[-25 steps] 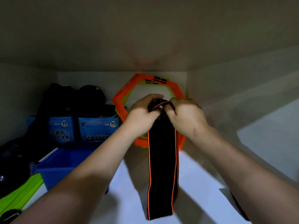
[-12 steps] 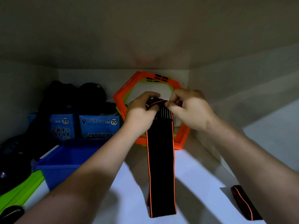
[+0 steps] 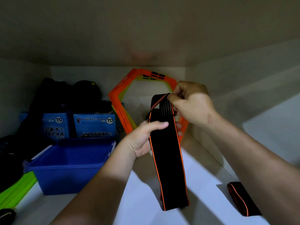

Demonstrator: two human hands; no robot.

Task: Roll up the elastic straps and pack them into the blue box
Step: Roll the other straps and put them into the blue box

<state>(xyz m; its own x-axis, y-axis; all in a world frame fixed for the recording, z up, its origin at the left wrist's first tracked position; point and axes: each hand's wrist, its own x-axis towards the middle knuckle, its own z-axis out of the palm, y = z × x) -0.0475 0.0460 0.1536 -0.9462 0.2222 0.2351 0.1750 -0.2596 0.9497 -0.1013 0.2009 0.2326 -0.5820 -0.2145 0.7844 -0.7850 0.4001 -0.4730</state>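
Inside a dim white cabinet shelf (image 3: 203,172), both hands work one black elastic strap (image 3: 167,153) with orange edges. Right hand (image 3: 192,103) pinches the strap's top end, thumb and fingertips closed tight on the folded-over edge, up near the orange hexagonal frames (image 3: 121,109) leaning on the back wall. Left hand (image 3: 146,138) sits lower, wrapped around the strap's middle: thumb across the front face, fingers curled behind, tips just showing past the far edge. Strap hangs down from the hands, bottom end reaching the shelf surface, doubled over there. Near its top, pale ribbed lines show on the front.

Second strap (image 3: 241,198), same black and orange, lies flat on the shelf to the right, partly hidden under the right forearm, well apart from the held one.

Blue box (image 3: 69,176) stands on the shelf to the left of the left forearm, open top; interior looks dark blue, contents cannot be told. Behind it, two blue cartons (image 3: 94,127) printed LUCKY STAR 70. Dark bags (image 3: 68,95) sit on top and behind those. Lime green strip (image 3: 16,190) lies at the box's left corner.
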